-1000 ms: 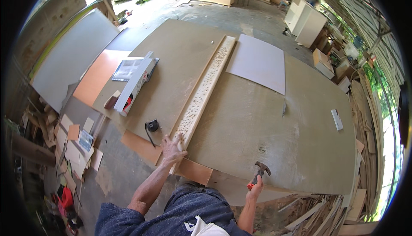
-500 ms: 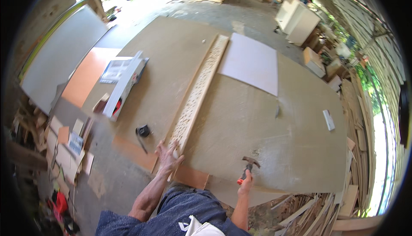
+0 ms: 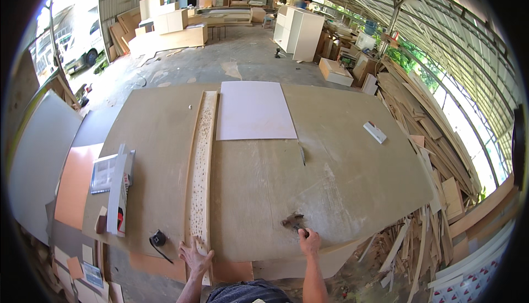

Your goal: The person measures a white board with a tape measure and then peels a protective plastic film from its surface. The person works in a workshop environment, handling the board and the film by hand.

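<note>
A long, narrow pale wooden frame (image 3: 201, 171), its surface dotted with many small dark marks or holes, lies lengthwise across the big brown sheet-topped table (image 3: 253, 193). My left hand (image 3: 196, 256) rests on its near end with the fingers spread. To the right, my right hand (image 3: 310, 242) grips the handle of a hammer (image 3: 292, 221), whose head is low over the table; whether it touches the top I cannot tell. A black tape measure (image 3: 158, 239) lies left of my left hand. Beyond, a white rectangular panel (image 3: 256, 110) sits beside the frame's far part.
A long grey-white box (image 3: 117, 193) lies on the table's left side. A small white block-like object (image 3: 374, 133) is at the right, and a thin dark strip (image 3: 302, 155) below the panel. Scrap wood (image 3: 430, 126) is piled along the right. White cabinets (image 3: 300, 34) stand beyond the table.
The view has tilted up and turned, showing more of the far workshop. My left hand stays on the frame's near end; my right hand still holds the hammer.
</note>
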Demonstrator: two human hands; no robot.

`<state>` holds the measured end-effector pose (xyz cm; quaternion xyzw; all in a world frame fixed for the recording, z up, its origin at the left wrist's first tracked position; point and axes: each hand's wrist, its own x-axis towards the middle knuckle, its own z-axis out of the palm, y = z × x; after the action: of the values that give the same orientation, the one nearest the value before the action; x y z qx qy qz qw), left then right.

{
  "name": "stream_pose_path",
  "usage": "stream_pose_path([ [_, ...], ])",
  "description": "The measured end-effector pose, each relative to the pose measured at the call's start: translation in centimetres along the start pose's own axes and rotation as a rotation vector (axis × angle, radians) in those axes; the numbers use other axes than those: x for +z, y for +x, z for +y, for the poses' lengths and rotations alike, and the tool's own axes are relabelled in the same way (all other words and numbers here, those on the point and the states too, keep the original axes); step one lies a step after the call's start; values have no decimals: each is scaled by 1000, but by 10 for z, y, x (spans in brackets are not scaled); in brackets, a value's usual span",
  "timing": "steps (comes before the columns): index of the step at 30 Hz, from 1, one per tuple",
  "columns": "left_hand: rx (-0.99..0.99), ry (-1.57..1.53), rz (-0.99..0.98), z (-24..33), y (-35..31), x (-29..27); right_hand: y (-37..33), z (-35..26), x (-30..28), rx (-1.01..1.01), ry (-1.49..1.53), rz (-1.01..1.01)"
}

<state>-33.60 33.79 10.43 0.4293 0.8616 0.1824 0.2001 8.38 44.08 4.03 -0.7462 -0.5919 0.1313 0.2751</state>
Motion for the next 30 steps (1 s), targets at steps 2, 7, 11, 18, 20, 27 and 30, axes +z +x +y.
stream_pose_path([
  [2, 50, 5, 50, -8, 7, 7, 3, 2, 11, -37, -2, 124],
  [7, 39, -63, 155, -1, 33, 22, -19, -9, 23, -13, -56, 180],
  [11, -13, -44, 51, 19, 56, 10, -33, -22, 15, -13, -97, 145],
  [18, -17, 16, 59, 19, 61, 13, -40, -26, 14, 36, -71, 103],
  [20, -9, 11, 59, 15, 60, 13, -43, -29, 13, 54, -80, 102],
  [27, 20, 21, 9, 20, 64, 2, -38, -15, 19, 36, -47, 89],
  [30, 117, 45, 101, 30, 66, 10, -35, -12, 22, 42, -45, 94],
])
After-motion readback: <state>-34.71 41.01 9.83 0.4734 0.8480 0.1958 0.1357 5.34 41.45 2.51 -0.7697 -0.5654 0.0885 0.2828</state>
